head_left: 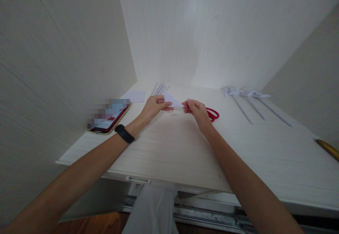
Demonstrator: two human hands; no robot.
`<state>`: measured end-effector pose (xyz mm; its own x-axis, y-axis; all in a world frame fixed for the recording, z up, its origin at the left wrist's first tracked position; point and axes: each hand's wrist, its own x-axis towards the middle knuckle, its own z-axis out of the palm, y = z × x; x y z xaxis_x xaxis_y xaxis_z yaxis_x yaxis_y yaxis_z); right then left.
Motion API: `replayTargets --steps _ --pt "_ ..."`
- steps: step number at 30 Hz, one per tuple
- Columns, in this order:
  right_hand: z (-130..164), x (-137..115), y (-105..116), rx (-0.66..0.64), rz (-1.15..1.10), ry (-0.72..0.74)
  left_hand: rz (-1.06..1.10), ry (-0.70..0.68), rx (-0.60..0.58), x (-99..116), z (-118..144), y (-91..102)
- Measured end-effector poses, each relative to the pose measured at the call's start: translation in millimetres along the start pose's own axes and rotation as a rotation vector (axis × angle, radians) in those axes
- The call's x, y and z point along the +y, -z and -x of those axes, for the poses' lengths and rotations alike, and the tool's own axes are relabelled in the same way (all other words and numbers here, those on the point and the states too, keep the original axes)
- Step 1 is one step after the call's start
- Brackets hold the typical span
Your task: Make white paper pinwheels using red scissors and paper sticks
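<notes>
A small white piece of paper [171, 99], roughly triangular in outline, is held above the tabletop. My left hand [155, 107] grips its left side between thumb and fingers. At the paper's narrow right corner, the fingertips of my right hand [195, 110] are pinched together. Red-handled scissors [213, 114] lie just beyond my right hand, which hides their blades. Behind my left hand rest several thin grey sticks [158, 89]. Flat white paper [134, 96] lies to their left.
A phone [112, 117] leans near the left wall. At the back right lie several thin stems with white ribbon-like paper tops [246, 93]. A gold-coloured object [327, 149] sits at the right edge. Panels enclose the white tabletop [174, 149] on three sides.
</notes>
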<state>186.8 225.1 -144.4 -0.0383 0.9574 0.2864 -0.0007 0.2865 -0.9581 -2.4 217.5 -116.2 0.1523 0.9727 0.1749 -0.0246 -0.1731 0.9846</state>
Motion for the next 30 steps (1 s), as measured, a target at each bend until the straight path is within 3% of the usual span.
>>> replayTargets --steps 9,18,24,30 --pt "4.2 -6.2 -5.1 -0.066 0.046 0.015 -0.019 -0.019 0.006 -0.7 -0.7 -0.6" --pt "1.3 -4.9 -5.1 0.008 0.042 0.016 -0.002 -0.004 -0.043 0.5 0.7 -1.8" --pt "-0.4 -4.0 -1.5 0.074 -0.064 -0.047 0.030 0.005 -0.031 -2.4 -0.4 -0.9" --pt "0.7 -3.1 -3.4 0.032 -0.095 -0.138 0.074 -0.053 -0.001 -3.7 -0.8 -0.7"
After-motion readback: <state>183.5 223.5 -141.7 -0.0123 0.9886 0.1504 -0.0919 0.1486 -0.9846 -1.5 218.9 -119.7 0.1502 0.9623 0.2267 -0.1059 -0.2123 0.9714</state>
